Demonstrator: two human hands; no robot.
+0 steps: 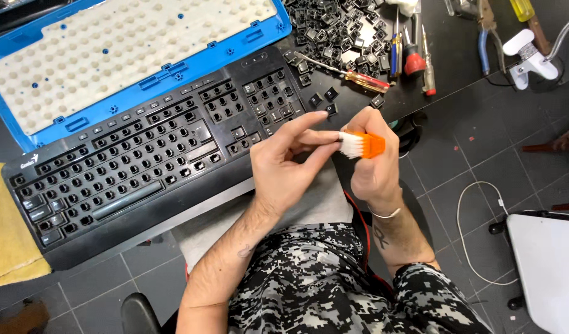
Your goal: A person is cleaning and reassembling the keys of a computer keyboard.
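Right now, head view only: we're holding a small orange-handled brush (363, 146) w/ white bristles in our right hand (372, 162), fingers clenched round the handle. Our left hand (283, 162) is pinching something at the bristle tips, thumb and forefinger closed; it's prob. a black keycap, but it's too hidden to tell for sure. Both hands are hovering just off the right end of the black keyboard frame (136, 162), which is lying w/ caps stripped off and stems showing. A few caps are sitting on the numpad side.

Risk, as we're judging it: the pinch is shallow, so a hard brush stroke could be flicking the small piece out of the fingers and down to the floor, where dark tiles would be hiding it. An elbow could also be nudging the frame, which is overhanging the table edge.

Surface & room: a dark worktable (457, 55) is carrying a heap of loose black keycaps (340, 28), some screwdrivers (358, 77) just beside it, pliers (487, 37) farther right, and a blue keyboard backplate w/ a white dome sheet (130, 46) behind the frame. A yellow cloth (6, 229) is lying at the left. Below, a grey tiled floor (470, 167) w/ a white cable (476, 229) looping on it.
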